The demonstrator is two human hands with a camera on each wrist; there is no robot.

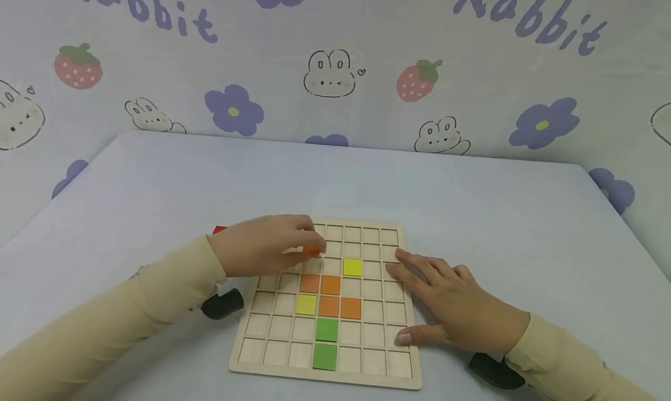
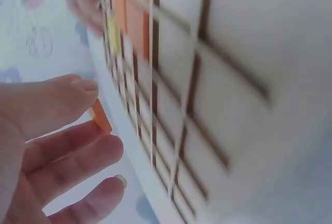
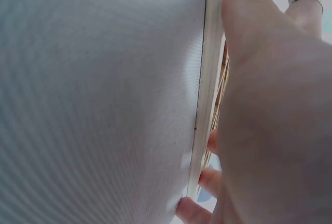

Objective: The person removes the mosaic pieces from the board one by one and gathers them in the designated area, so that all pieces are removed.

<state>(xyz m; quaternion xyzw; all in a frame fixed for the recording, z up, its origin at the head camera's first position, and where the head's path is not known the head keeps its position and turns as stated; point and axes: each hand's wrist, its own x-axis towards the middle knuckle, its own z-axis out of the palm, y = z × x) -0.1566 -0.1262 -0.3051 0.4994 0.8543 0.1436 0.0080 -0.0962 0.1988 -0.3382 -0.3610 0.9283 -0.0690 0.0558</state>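
Rabbit-printed backdrop (image 1: 377,16) is rising behind a white tabletop (image 1: 314,179), stretching well past the far edge of a wooden grid board (image 1: 374,360). The spread right hand (image 1: 456,302) is resting on its right rim; the left hand (image 1: 269,243) is pinching one orange square (image 1: 311,250) over its far cells. Four orange tiles (image 1: 330,285), two yellow tiles (image 1: 352,267) and two green tiles (image 1: 327,330) (all flat) are filling cells.

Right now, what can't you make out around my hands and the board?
- Head view: the red item's shape, partly hidden by your left hand.
- Head view: the wooden board's upper-left corner, behind that hand.
- Left wrist view: the orange tile's full outline, covered by that hand.
- Right wrist view: the board's top face, blocked by your right hand.
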